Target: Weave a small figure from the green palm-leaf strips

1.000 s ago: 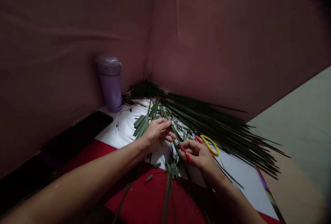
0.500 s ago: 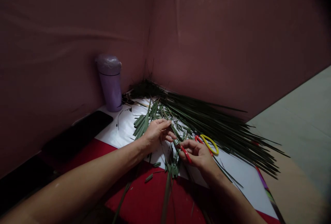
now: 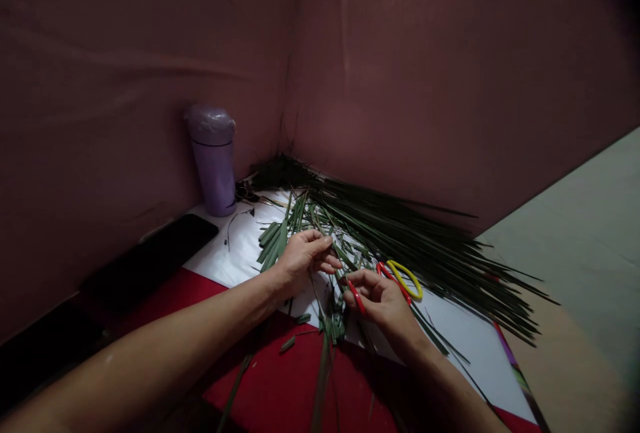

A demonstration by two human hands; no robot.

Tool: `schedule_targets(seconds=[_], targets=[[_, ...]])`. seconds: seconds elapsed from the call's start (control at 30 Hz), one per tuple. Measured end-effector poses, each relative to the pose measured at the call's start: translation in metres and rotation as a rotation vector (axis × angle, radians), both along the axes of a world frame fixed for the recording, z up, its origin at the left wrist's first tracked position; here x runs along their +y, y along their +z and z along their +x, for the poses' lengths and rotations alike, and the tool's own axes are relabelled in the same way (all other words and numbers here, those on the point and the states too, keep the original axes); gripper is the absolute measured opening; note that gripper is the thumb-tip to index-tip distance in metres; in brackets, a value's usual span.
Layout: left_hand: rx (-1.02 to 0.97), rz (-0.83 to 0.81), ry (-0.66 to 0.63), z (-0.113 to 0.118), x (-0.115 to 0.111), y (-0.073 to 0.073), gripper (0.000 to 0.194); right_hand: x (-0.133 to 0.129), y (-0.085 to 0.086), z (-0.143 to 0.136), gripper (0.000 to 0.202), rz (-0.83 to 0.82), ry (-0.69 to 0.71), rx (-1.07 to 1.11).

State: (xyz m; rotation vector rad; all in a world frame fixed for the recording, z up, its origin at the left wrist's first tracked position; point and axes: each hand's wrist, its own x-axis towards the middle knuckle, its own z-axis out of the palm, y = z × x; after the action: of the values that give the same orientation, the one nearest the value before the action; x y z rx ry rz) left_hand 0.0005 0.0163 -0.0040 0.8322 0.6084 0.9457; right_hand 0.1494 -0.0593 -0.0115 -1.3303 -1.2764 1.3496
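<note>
My left hand (image 3: 309,258) is closed in a pinch on a narrow green leaf strip (image 3: 344,258), which slants down toward the right. Close beside it, my right hand (image 3: 377,300) is closed around a small tool with a red handle (image 3: 357,298); its blades are too small and dark to make out. Below and between the hands hang more folded green strips (image 3: 336,326). A pair of scissors (image 3: 406,278) with yellow and red handles lies just behind my right hand. Cut leaf pieces (image 3: 273,243) are fanned out beyond my left wrist.
A large bundle of long dark leaves (image 3: 415,233) stretches along the right wall. At the left stand a purple tumbler (image 3: 215,173) and a dark phone-like slab (image 3: 155,253). A white sheet (image 3: 465,333) covers part of the red surface (image 3: 280,386). Pinkish walls meet behind.
My right hand and its red-handled tool have shifted very slightly left, toward the leaf strip. My left hand stays almost where it was, still pinching.
</note>
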Motion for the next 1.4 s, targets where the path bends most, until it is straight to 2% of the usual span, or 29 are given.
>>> schedule_targets(seconds=[0.23,0.9,1.17,1.4], targets=[[0.031,0.008,-0.035,0.0,0.0,-0.001,0.017,-0.002,0.003,-0.005,0.031,0.015,-0.033,-0.02],[-0.013,-0.022,-0.092,0.002,-0.002,-0.006,0.016,-0.002,-0.002,-0.002,0.024,0.045,0.0,0.014],[0.015,-0.037,-0.109,0.001,-0.003,-0.002,0.013,-0.002,-0.006,0.0,0.023,0.052,-0.009,0.026],[0.027,-0.013,-0.128,0.004,-0.002,-0.009,0.015,-0.001,-0.01,-0.001,0.024,0.061,-0.028,0.005]])
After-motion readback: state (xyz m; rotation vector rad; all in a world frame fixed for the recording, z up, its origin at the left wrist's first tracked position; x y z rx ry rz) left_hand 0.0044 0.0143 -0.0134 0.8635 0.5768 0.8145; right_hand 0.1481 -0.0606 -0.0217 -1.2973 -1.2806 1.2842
